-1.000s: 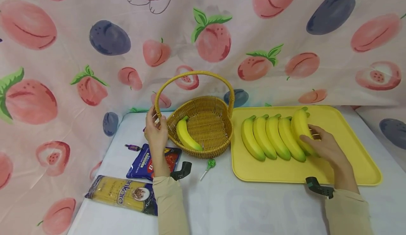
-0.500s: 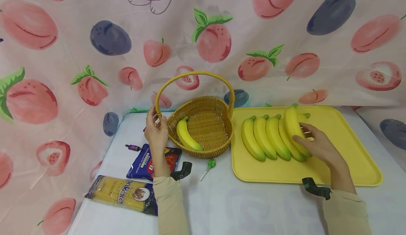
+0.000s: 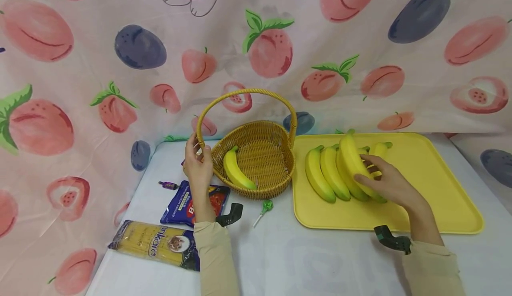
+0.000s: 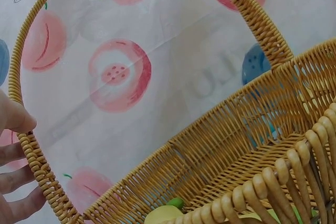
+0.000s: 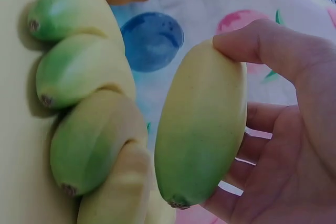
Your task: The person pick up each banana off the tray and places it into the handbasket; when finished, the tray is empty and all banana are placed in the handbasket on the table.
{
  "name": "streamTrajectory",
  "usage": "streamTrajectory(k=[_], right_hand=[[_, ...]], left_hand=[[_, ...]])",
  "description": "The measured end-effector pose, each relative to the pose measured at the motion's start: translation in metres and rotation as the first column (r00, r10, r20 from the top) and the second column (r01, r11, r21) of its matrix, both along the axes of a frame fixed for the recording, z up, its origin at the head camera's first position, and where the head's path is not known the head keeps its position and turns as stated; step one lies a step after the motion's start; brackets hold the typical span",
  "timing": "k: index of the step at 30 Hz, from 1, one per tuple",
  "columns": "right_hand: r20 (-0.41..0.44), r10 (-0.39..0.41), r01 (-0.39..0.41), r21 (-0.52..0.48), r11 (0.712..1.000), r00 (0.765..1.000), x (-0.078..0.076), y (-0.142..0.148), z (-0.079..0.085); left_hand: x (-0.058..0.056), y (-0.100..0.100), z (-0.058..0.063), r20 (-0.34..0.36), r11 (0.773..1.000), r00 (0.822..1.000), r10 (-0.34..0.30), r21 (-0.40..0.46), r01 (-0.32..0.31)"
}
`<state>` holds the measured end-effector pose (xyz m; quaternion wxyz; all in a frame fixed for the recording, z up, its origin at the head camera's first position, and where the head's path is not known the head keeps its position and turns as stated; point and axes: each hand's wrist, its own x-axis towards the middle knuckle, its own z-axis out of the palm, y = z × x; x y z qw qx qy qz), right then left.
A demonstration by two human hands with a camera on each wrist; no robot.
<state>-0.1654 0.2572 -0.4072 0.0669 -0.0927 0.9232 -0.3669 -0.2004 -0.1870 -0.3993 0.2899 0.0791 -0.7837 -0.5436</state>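
Op: Right hand status?
Eng: Your right hand (image 3: 390,182) pinches a banana (image 3: 355,165) between thumb and fingers. Stem end points to the far side. It's over the row of bananas (image 3: 318,178) on the yellow tray (image 3: 436,194), hiding part of them. Contact with the row: can't tell.
Op: Left?
Eng: Your left hand (image 3: 198,165) grips the basket handle (image 3: 256,91) low on its left side, thumb and fingers both on the weave.
Op: Basket?
Eng: Wicker basket (image 3: 266,193) stands just left of the tray. One loose banana (image 3: 238,171) inside, along the left wall, stem end to the back.
Op: Rest of the bench (image 3: 316,265)?
Eng: Blue pouch (image 3: 178,205) partly behind your left wrist. Pasta pack (image 3: 148,242) nearer you, one end behind your sleeve (image 3: 216,256). Green lollipop (image 3: 267,206) in front of the basket. Purple candy (image 3: 169,185) just beside the pouch.
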Motion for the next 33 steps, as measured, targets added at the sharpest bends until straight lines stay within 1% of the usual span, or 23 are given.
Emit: streamTrajectory(k=[6,11,19,28,33], right_hand=[[-0.029,0.051,-0.052,-0.015,0.999,0.998,0.001,-0.012,0.001],[-0.027,0.091,-0.092,-0.022,0.996,0.995,0.001,-0.023,-0.002],[-0.06,0.145,-0.147,-0.035,0.989,0.988,0.001,-0.04,-0.006],[-0.042,0.196,-0.198,-0.031,0.98,0.98,0.006,-0.056,-0.005],[-0.056,0.236,-0.237,-0.019,0.971,0.97,0.008,-0.064,-0.002]], left_hand=[[-0.001,0.0,-0.001,-0.006,1.0,1.0,-0.005,-0.007,0.004],[-0.002,0.0,-0.001,-0.001,1.0,1.0,-0.004,-0.011,0.004],[-0.003,0.0,0.0,-0.006,1.0,1.0,-0.013,-0.008,0.013],[0.0,-0.001,0.0,-0.002,1.0,1.0,-0.012,-0.002,0.012],[0.0,-0.001,0.0,-0.005,1.0,1.0,-0.019,0.0,0.019]])
